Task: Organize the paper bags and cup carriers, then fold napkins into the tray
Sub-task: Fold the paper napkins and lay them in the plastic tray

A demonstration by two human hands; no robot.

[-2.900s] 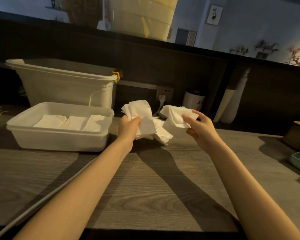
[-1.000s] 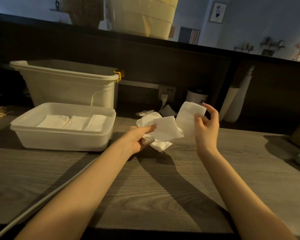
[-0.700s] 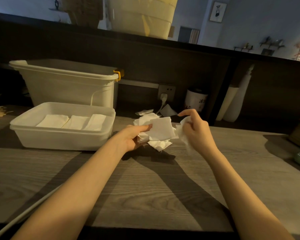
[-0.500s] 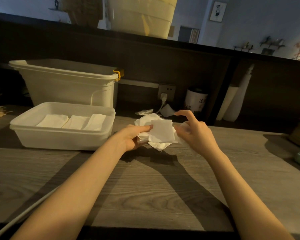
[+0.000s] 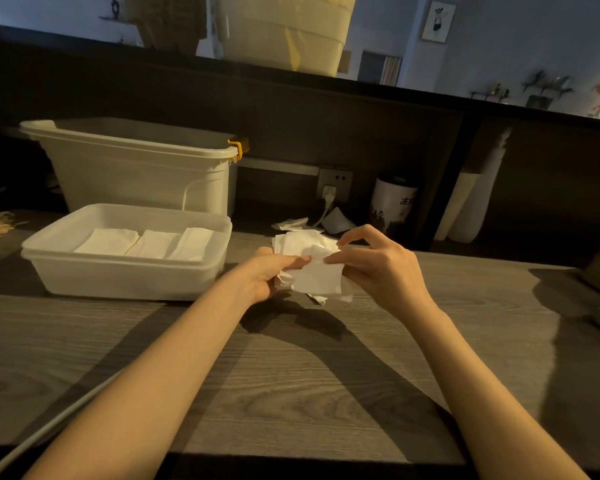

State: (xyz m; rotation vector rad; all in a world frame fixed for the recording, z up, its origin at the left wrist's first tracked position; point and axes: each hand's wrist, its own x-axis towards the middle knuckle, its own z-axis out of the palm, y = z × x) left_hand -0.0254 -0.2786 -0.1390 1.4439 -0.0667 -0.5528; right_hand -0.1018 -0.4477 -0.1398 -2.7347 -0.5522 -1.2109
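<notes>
We fold: left hand (image 5: 260, 271) grips napkin bundle (image 5: 317, 271), right hand (image 5: 378, 268) pinches top sheet; align edges, crease flat before tray (image 5: 125, 268).

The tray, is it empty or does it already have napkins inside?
Not empty. The tray holds three folded napkins lying flat side by side on its bottom, with room left.

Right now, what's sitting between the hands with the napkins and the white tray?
Only bare wooden countertop. In the head view, the left hand grips the napkins just right of the tray, with nothing in the gap.
</notes>
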